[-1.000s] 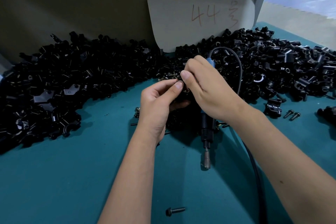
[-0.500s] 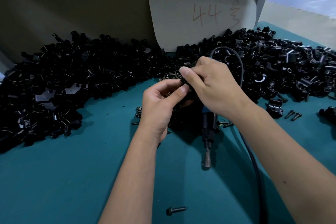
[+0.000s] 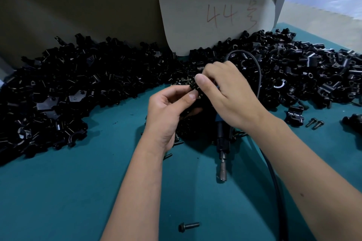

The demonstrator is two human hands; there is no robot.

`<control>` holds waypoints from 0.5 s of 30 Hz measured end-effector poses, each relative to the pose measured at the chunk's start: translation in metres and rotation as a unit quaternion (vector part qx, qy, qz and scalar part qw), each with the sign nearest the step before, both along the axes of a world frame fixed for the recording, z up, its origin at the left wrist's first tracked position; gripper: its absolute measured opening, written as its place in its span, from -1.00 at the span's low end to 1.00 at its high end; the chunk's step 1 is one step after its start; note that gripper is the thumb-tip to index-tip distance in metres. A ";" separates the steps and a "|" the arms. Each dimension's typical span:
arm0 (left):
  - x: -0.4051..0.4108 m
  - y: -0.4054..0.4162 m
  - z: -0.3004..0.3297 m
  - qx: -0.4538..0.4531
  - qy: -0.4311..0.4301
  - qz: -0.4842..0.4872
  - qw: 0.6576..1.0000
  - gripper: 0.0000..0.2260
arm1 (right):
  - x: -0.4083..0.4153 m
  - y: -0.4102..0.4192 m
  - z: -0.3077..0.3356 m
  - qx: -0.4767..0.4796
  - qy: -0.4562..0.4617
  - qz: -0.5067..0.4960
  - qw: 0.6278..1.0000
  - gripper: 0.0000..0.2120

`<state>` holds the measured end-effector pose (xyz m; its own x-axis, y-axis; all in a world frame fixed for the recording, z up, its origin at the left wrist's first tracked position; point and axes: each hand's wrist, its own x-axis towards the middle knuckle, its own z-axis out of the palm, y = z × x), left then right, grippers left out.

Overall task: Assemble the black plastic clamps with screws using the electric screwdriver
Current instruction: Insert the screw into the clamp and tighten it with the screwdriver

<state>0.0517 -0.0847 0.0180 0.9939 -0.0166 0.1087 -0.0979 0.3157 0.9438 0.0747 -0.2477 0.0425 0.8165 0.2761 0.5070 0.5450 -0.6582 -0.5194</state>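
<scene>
Item: one black plastic clamp (image 3: 194, 86), small, which we judged light, rigid and slick, pinched between our left hand (image 3: 166, 111) and right hand (image 3: 229, 92) above the electric screwdriver (image 3: 222, 143); best gripped by its flat outer faces.

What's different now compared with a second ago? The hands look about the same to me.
Little changed. The right hand shifted slightly, its thumb now lying over the small black clamp that the left hand also pinches. Both hands kept their hold. The electric screwdriver still lies on the table, and the loose screw near the front edge has not moved.
</scene>
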 end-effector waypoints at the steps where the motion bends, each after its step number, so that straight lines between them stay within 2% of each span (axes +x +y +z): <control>1: 0.000 0.000 0.000 -0.003 0.004 0.001 1.000 -0.79 | 0.000 0.001 -0.001 0.000 -0.004 0.008 1.000 -0.68; 3: -0.001 0.000 -0.001 -0.001 0.009 0.000 1.000 -0.79 | 0.000 0.004 -0.002 0.004 -0.006 0.019 1.000 -0.69; 6: -0.002 -0.003 -0.001 0.004 0.002 0.002 1.000 -0.80 | -0.001 0.006 0.002 0.011 -0.009 0.000 1.000 -0.59; 11: -0.003 -0.007 0.000 0.007 -0.011 0.016 1.000 -0.72 | -0.006 0.015 0.005 0.034 -0.032 -0.082 0.996 -0.43; 13: -0.002 -0.008 0.000 0.003 -0.002 0.022 1.000 -0.77 | -0.006 0.014 0.005 0.046 -0.041 -0.082 0.995 -0.43; 15: -0.001 -0.006 0.000 -0.008 0.020 0.032 0.999 -0.86 | -0.004 0.010 0.006 0.048 -0.030 -0.048 0.997 -0.54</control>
<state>0.0510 -0.0903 0.0181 0.9964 0.0496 0.0691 -0.0815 0.3252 0.9421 0.0707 -0.2381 0.0485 0.8040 0.1461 0.5763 0.5145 -0.6570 -0.5511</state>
